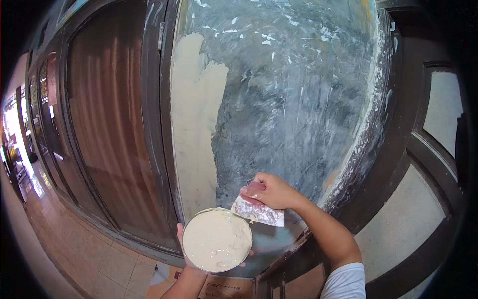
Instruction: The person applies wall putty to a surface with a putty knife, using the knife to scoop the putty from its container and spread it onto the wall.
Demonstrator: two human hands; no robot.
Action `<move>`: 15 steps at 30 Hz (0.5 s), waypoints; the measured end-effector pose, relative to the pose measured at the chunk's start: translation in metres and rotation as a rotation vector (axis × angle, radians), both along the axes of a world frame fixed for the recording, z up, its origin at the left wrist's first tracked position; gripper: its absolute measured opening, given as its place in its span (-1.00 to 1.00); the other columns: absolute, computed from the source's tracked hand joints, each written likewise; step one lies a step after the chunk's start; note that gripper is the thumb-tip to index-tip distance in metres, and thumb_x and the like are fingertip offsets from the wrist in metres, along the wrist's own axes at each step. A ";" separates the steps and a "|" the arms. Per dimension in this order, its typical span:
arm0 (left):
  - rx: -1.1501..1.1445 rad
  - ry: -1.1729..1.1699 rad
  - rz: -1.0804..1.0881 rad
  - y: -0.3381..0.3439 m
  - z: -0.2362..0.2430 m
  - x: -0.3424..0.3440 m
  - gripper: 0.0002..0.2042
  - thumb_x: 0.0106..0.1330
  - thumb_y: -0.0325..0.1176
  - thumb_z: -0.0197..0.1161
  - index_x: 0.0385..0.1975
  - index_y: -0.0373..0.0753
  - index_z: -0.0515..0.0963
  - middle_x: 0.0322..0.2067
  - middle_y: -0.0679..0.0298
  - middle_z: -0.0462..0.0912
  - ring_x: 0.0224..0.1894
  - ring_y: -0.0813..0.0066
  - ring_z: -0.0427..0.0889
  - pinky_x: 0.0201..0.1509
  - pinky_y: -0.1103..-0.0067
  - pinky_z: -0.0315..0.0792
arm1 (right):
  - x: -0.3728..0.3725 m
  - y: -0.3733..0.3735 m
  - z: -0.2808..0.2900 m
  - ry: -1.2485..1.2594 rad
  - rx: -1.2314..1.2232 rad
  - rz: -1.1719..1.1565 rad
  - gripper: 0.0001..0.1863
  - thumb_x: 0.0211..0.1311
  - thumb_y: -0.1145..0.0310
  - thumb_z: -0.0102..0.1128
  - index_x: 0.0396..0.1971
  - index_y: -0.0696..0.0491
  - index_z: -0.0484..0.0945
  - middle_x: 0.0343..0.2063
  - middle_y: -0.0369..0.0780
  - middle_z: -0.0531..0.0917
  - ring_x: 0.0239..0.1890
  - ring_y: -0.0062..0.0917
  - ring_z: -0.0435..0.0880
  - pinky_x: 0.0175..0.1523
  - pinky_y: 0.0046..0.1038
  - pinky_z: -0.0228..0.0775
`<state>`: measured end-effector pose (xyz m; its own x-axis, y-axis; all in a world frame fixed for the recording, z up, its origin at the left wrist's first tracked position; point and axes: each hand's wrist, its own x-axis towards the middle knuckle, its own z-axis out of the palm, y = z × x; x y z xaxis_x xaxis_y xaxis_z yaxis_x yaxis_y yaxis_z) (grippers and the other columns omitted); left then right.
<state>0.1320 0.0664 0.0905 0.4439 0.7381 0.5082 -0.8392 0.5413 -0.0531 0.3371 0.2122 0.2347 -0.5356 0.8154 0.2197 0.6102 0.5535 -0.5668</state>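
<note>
From below, my left hand [191, 264] cups a round tub [185, 247], its thumb along the left side and fingertips showing at the right. Smooth cream-coloured putty [216, 241] fills the tub close to its rim. My right hand [274, 192] is closed round the reddish handle of a wide putty knife [261, 214]. Its metal blade is smeared with putty, and one corner meets the tub's upper right rim. Behind both hands stands a grey, patchy wall [284, 109]. A tall strip of cream putty [195, 109] coats the wall's left side.
A dark wooden frame with a glass pane and brown curtain [109, 114] borders the wall on the left. To the right is a dark panelled door [433, 149]. Printed cardboard [226, 288] lies on the tiled floor [107, 259] below.
</note>
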 end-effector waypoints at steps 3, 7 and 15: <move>-0.058 -0.039 -0.070 -0.009 0.004 0.013 0.21 0.01 0.73 0.11 0.62 0.11 0.03 0.57 -0.24 -0.04 0.38 -0.95 0.00 0.22 -0.63 0.13 | -0.004 -0.002 -0.024 0.046 -0.073 0.072 -0.41 0.32 -0.17 0.43 -0.31 0.17 0.64 -0.45 -0.21 0.68 -0.35 -0.58 0.61 -0.21 -0.41 0.49; 0.000 0.040 -0.100 -0.018 0.002 0.010 0.21 0.00 0.73 0.13 0.61 0.09 0.07 0.55 -0.26 0.02 0.35 -0.96 0.04 0.19 -0.61 0.18 | 0.015 0.011 -0.061 0.100 -0.149 0.070 -0.45 0.36 -0.13 0.41 -0.31 0.17 0.65 -0.43 -0.24 0.69 -0.33 -0.60 0.62 -0.19 -0.43 0.49; 0.055 0.117 -0.069 -0.006 -0.031 -0.006 0.14 0.13 0.71 -0.03 0.60 0.00 0.08 0.49 -0.30 0.17 0.32 -0.84 0.25 0.20 -0.49 0.33 | 0.010 -0.016 -0.092 0.467 -0.428 -0.104 -0.50 0.49 -0.06 0.30 -0.23 0.19 0.64 -0.33 -0.27 0.74 -0.31 -0.64 0.63 -0.20 -0.49 0.48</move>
<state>0.1255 0.0609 0.0597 0.5516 0.6762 0.4884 -0.7983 0.5977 0.0742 0.3471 0.1962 0.1428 -0.3753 0.9253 0.0542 0.2837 0.1703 -0.9437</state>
